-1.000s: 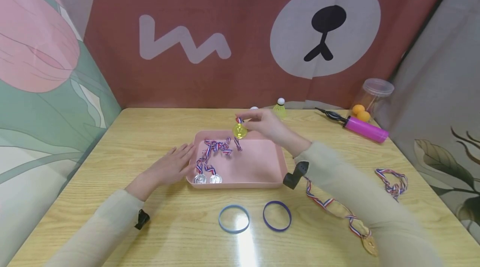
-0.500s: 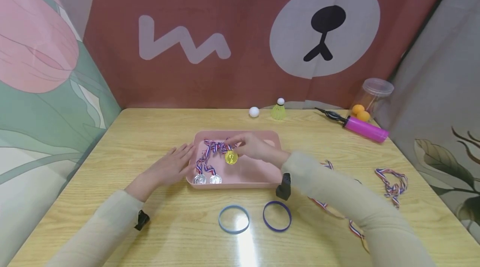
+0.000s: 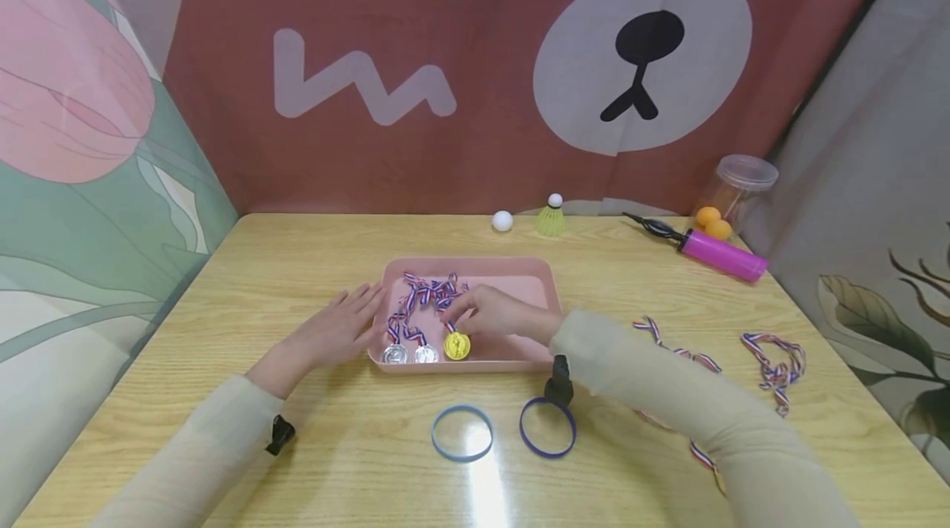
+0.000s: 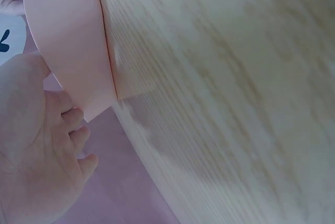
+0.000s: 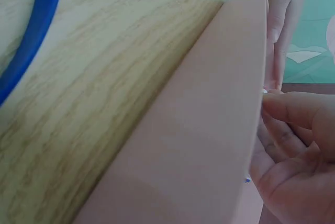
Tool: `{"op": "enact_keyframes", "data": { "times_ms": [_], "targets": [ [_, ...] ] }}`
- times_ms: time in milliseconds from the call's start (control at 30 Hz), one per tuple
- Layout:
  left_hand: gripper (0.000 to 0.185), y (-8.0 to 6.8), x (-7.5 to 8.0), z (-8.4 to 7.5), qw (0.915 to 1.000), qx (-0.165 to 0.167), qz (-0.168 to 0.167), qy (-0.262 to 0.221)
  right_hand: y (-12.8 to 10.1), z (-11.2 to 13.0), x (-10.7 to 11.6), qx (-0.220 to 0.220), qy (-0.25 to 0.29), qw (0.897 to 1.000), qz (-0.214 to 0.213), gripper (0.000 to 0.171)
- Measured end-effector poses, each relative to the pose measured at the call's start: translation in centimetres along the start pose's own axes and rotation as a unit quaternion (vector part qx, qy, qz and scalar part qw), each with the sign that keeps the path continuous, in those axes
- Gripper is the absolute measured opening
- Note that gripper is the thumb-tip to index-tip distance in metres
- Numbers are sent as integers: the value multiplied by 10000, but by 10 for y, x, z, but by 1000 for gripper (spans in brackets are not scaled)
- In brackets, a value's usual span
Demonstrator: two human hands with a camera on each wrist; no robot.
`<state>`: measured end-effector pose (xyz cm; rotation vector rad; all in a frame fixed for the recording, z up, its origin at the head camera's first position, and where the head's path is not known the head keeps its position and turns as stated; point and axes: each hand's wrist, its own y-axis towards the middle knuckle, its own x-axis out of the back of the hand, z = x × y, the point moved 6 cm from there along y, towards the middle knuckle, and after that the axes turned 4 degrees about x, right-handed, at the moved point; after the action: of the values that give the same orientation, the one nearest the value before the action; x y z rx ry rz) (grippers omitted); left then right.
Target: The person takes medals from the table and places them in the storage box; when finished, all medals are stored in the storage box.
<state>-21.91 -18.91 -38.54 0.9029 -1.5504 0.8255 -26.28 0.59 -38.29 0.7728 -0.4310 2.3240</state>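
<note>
Head view: our right hand (image 3: 496,312) pinches the ribbon (image 3: 452,327) of a gold medal (image 3: 457,346), right of two silver medals (image 3: 426,355); our left hand (image 3: 337,328), fingers straight, touches the pink tray (image 3: 512,366) at left.

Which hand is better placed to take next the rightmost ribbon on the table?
Probably the right hand: it is nearer to that ribbon, though it pinches the strap of the gold medal. The left hand rests at the left end of the tray.

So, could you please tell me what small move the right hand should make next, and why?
Probably the right hand should release the ribbon and lift away: the gold medal appears to sit inside the pink tray, lined up beside two silver medals, while the left hand rests at the tray's left side.
</note>
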Motion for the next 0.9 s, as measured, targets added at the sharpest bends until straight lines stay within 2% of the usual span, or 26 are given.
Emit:
{"op": "enact_keyframes", "data": {
  "times_ms": [267,500,700,900],
  "targets": [
    [59,0,1,-1,10000,10,33,-34,-2,3,-8,313,116,9994,119,25],
    [58,0,1,-2,10000,12,25,-70,-2,1,-11,157,79,9993,330,24],
    [58,0,0,0,10000,23,4,-58,-3,3,-12,295,-16,9981,548,23],
    [58,0,0,0,10000,22,21,-59,-3,-1,-15,156,272,9974,653,22]
  ]
}}
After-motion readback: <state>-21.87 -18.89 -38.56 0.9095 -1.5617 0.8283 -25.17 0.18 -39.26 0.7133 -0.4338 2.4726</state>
